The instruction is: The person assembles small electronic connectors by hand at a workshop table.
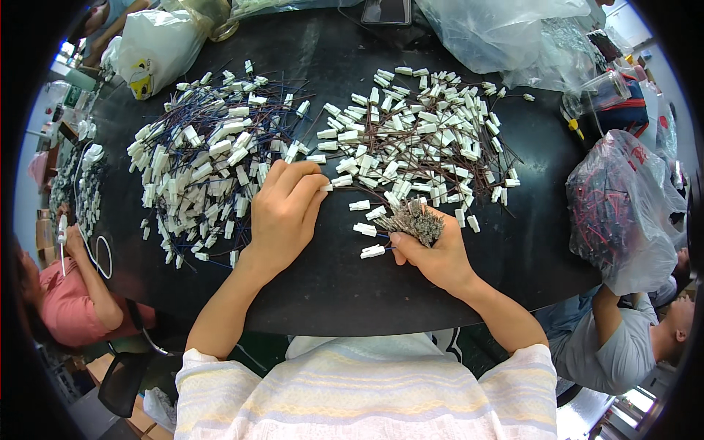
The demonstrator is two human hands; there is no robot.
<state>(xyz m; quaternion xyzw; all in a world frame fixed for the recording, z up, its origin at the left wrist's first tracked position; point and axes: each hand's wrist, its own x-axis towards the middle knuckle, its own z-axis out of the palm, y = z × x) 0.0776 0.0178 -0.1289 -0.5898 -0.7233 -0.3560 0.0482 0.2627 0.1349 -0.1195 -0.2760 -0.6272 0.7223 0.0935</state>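
Note:
My left hand (282, 213) is closed in a pinch, with a small white plug connector (327, 188) at its fingertips, mostly covered by them. Gripped in my right hand (442, 257) is a bundle of thin wires (414, 222), their bare metal-tipped ends bunched upward. Several white connectors (372, 251) on wires stick out to the left of that fist. In front of my left hand spreads a pile of white connectors on blue and dark wires (213, 158). Beyond my right hand lies another pile, with brownish wires (425, 139); single connectors (342, 181) lie at its near left edge.
A white plastic bag (158, 48) stands at the far left. Clear bags (506, 33) and a phone (386, 12) lie along the far side. On the right sits a clear bag of red and dark wires (612, 213). People sit at left (81, 293) and right (609, 341).

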